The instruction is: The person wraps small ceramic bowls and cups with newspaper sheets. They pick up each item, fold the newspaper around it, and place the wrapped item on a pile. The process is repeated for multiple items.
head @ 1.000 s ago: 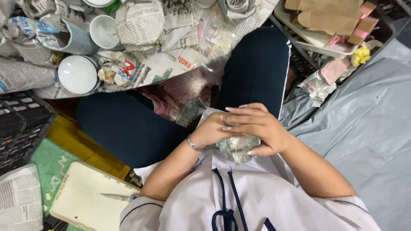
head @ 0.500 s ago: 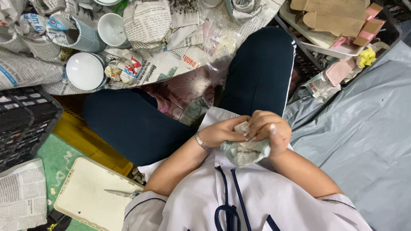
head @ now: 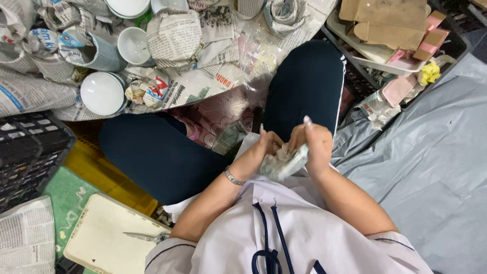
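Both grips, left hand [head: 261,152] & right hand [head: 317,147], clamped on crumpled newspaper bundle [head: 284,161].

Whatever the crumpled newspaper bundle [head: 284,161] wraps is hidden by paper and both hands. The black crate [head: 28,152] and folded newspaper [head: 25,236] run off the left edge.

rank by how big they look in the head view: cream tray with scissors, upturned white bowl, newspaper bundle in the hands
1. Cream rectangular plastic tray, clearly largest.
2. Upturned round white bowl.
3. Crumpled newspaper bundle, partly hidden between left hand and right hand, so its place below the bowl is unsure.
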